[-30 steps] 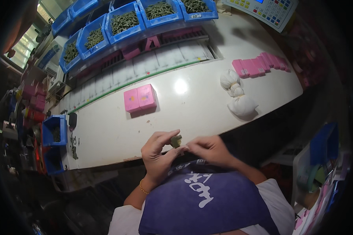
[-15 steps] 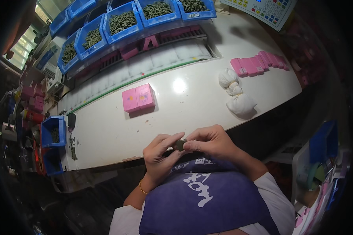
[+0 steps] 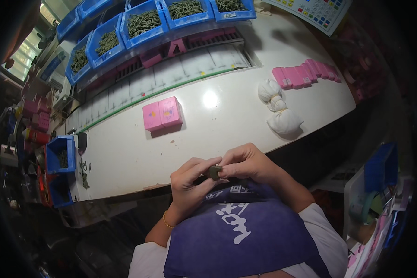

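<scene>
Close to my body, in front of the table's near edge, a small dark green piece (image 3: 214, 173) sits between my two hands. It has a stubby block shape; I cannot make out its exact kind. My left hand (image 3: 189, 180) pinches it from the left with thumb and fingers, and the yellow beaded bracelet (image 3: 167, 220) is on that wrist. From the right, my right hand (image 3: 251, 163) grips the piece's right end between thumb and forefinger. The fingers hide part of it.
Two pink blocks (image 3: 162, 113) stand on the white table (image 3: 217, 134). At right lie a tied white cloth bundle (image 3: 285, 122) and a pink block row (image 3: 294, 76). Blue bins (image 3: 146, 42) of green pieces line the back, beside a control panel (image 3: 319, 18). Another blue bin (image 3: 70, 153) is at left.
The small green piece has turned between my fingers and shows more of itself. My right hand has shifted slightly up and left. The view has moved a little.
</scene>
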The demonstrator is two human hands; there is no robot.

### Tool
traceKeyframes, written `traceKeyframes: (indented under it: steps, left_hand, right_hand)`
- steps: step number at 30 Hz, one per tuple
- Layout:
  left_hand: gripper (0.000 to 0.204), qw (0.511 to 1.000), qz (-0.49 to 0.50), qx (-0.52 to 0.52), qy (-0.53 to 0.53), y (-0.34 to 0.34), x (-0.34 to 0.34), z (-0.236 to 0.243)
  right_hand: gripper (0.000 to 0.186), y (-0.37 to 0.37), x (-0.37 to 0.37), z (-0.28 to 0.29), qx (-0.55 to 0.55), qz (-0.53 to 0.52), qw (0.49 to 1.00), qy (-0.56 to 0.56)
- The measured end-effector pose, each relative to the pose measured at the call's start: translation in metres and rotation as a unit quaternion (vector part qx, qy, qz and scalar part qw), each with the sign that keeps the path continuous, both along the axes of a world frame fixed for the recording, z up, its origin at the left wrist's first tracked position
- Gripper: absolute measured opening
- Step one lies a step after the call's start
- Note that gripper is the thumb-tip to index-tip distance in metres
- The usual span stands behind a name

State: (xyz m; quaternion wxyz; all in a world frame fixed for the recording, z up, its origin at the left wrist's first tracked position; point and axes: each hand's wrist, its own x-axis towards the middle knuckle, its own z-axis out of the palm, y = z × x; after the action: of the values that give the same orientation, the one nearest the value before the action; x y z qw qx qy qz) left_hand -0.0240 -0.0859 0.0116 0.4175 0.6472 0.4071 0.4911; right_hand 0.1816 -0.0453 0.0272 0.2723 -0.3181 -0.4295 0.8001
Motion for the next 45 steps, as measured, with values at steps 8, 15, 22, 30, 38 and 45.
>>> traceKeyframes:
  steps: [8,15,22,30,38,45]
  left_hand:
    - [0.047,0.998,-0.012,-0.051,-0.036,0.0,0.002,0.002]
    - [0.047,0.996,-0.001,-0.083,-0.037,-0.001,0.001,-0.003]
    - [0.038,0.958,0.037,-0.226,-0.175,-0.004,0.001,0.012]
    - [0.034,0.957,0.059,-0.227,-0.173,-0.01,-0.007,0.007]
    - [0.037,0.975,0.072,-0.145,-0.15,-0.012,-0.01,0.008]
    - [0.037,0.989,0.06,-0.096,-0.095,-0.009,-0.01,0.001]
  right_hand:
    - [0.006,-0.004,-0.009,-0.02,-0.097,-0.026,0.992,0.078]
    - [0.008,-0.007,-0.013,-0.017,-0.121,-0.043,0.988,0.081]
    - [0.013,-0.018,-0.013,-0.03,0.08,-0.162,0.976,-0.119]
    - [0.01,-0.04,-0.043,-0.082,0.602,-0.069,0.749,-0.266]
    - [0.019,-0.018,-0.025,-0.033,0.141,-0.07,0.98,-0.124]
    - [0.019,-0.009,-0.025,0.007,0.086,-0.071,0.992,-0.061]
